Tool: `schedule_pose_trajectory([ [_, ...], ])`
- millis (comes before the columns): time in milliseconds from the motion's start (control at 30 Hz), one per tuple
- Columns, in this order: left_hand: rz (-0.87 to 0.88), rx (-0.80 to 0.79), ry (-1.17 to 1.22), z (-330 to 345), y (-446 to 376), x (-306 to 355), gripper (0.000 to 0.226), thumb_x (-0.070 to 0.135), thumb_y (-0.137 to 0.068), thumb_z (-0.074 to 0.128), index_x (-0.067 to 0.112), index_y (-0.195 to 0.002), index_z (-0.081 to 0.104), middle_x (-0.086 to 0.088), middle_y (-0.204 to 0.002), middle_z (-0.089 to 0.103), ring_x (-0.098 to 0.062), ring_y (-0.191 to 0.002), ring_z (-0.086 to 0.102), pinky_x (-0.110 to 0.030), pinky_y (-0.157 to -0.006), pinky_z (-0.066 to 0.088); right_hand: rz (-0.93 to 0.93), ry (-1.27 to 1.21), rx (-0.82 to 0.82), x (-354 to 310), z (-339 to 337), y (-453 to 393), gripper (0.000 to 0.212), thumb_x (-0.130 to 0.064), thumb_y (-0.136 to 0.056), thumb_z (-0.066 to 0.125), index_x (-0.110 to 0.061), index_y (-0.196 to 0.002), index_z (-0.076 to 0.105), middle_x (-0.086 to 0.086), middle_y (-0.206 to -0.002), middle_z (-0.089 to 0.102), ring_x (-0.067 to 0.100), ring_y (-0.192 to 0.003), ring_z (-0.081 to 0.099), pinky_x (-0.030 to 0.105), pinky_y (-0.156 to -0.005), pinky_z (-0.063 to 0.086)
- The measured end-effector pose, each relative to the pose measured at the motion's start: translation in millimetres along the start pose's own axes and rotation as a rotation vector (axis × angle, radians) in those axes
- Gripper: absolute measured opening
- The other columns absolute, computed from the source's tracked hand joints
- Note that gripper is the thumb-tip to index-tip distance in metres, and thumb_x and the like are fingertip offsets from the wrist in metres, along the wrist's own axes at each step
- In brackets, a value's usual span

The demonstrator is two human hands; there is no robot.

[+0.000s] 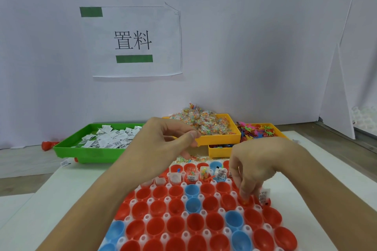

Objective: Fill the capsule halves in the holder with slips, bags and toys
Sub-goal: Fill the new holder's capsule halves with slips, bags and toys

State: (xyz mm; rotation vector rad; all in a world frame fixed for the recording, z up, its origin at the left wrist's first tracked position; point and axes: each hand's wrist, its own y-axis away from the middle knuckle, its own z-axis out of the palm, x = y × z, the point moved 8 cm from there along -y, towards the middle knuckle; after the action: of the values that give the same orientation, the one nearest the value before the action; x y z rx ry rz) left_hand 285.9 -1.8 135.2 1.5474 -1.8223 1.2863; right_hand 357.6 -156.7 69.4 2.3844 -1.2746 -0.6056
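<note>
**Operator:** Two hands over the holder (142,189). My right hand (263,165) is curled, fingers (243,193) pointing straight down into a red capsule half (245,201) at about three o'clock on the grid; they seem to pinch something small and orange, though I can't make it out.

**Partner:** And the left?

**Operator:** My left hand (169,140) hovers at twelve o'clock, near the yellow tray of bags (220,139), thumb and forefinger narrowed together; whether they hold anything I cannot tell.

**Partner:** What does the next move turn on?

**Operator:** That cup sits directly under the right fingers, touching or nearly so, so release is straight down. A slip (264,195) stands upright in the cup just beside, toward three o'clock. Empty halves (175,224) lie toward six o'clock, nearer the right hand.
</note>
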Motion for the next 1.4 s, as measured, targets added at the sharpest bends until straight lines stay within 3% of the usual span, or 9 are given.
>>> schedule_pose_trajectory([
  [233, 0.007, -0.006, -0.059, -3, -1, -2, 0.018, 0.025, -0.092, 0.064, 0.023, -0.078, 0.076, 0.007, -0.07, 0.073, -0.01, -0.065, 0.07, -0.015, -0.059, 0.048, 0.028, 0.088, 0.053, 0, 0, -4, 0.014, -0.027, -0.08, 0.082, -0.018, -0.087, 0.074, -0.007, -0.082, 0.076, 0.008, -0.081, 0.072, 0.019, -0.062, 0.05],
  [567, -0.181, 0.099, -0.391, -29, -5, -42, 0.027, 0.008, -0.086, 0.056, 0.026, -0.078, 0.075, 0.001, -0.077, 0.074, -0.022, -0.073, 0.068, -0.033, -0.067, 0.056, 0.019, 0.022, 0.06, 4, -3, -1, 0.01, -0.02, -0.08, 0.082, -0.013, -0.081, 0.075, 0.0, -0.088, 0.078, 0.012, -0.08, 0.075, 0.022, -0.077, 0.059],
  [667, -0.308, 0.26, -0.488, -58, -2, -66, 0.029, 0.007, -0.088, 0.053, 0.028, -0.076, 0.07, 0.002, -0.079, 0.071, -0.015, -0.057, 0.06, -0.023, -0.047, 0.041, 0.037, 0.023, 0.116, 6, -9, 2, 0.014, -0.022, -0.08, 0.082, -0.013, -0.089, 0.076, -0.002, -0.083, 0.077, 0.008, -0.074, 0.074, 0.018, -0.064, 0.056],
  [733, -0.384, 0.358, -0.51, -77, 2, -81, 0.027, 0.005, -0.088, 0.052, 0.024, -0.083, 0.07, 0.004, -0.077, 0.068, -0.014, -0.058, 0.059, -0.021, -0.045, 0.037, 0.043, 0.059, 0.214, 6, -18, 4, 0.018, -0.023, -0.082, 0.081, -0.018, -0.099, 0.076, -0.008, -0.077, 0.073, 0.005, -0.072, 0.071, 0.014, -0.054, 0.049],
  [900, -0.426, 0.484, -0.582, -98, 8, -107, 0.026, 0.0, -0.088, 0.052, 0.012, -0.095, 0.074, -0.007, -0.091, 0.073, -0.025, -0.083, 0.063, -0.03, -0.073, 0.048, 0.007, 0.05, 0.353, 7, -34, 11, 0.025, -0.027, -0.087, 0.076, -0.025, -0.112, 0.07, -0.013, -0.072, 0.068, 0.005, -0.076, 0.071, 0.019, -0.064, 0.052],
  [1033, -0.34, 0.414, -0.682, -81, -5, -119, 0.024, 0.002, -0.092, 0.054, 0.008, -0.101, 0.075, -0.011, -0.102, 0.074, -0.028, -0.097, 0.065, -0.034, -0.089, 0.05, -0.02, 0.02, 0.415, 11, -44, 15, 0.022, -0.037, -0.089, 0.071, -0.032, -0.11, 0.068, -0.012, -0.08, 0.066, 0.005, -0.074, 0.071, 0.022, -0.06, 0.053],
  [1167, -0.231, 0.358, -0.819, -83, -36, -116, 0.015, 0.011, -0.093, 0.062, 0.005, -0.094, 0.076, -0.015, -0.09, 0.073, -0.03, -0.086, 0.066, -0.034, -0.077, 0.049, -0.054, 0.035, 0.455, 13, -51, 17, 0.023, -0.045, -0.089, 0.068, -0.033, -0.109, 0.069, -0.022, -0.072, 0.05, -0.001, -0.072, 0.057, 0.022, -0.068, 0.048],
  [1267, -0.36, 0.2, -0.893, -88, -59, -126, 0.032, 0.028, -0.091, 0.069, -0.003, -0.083, 0.07, -0.018, -0.085, 0.071, -0.033, -0.079, 0.066, -0.036, -0.069, 0.051, -0.072, 0.018, 0.497, 13, -55, 20, 0.022, -0.049, -0.089, 0.067, -0.035, -0.106, 0.071, -0.025, -0.069, 0.044, -0.003, -0.068, 0.051, 0.022, -0.064, 0.042],
  [1400, -0.545, -0.004, -0.961, -83, -70, -149, 0.047, 0.034, -0.087, 0.074, 0.005, -0.061, 0.048, -0.011, -0.068, 0.054, -0.017, -0.054, 0.042, -0.028, -0.048, 0.036, -0.109, -0.024, 0.495, 10, -56, 23, 0.02, -0.049, -0.091, 0.065, -0.036, -0.104, 0.071, -0.022, -0.069, 0.053, -0.001, -0.07, 0.058, 0.02, -0.059, 0.042],
])
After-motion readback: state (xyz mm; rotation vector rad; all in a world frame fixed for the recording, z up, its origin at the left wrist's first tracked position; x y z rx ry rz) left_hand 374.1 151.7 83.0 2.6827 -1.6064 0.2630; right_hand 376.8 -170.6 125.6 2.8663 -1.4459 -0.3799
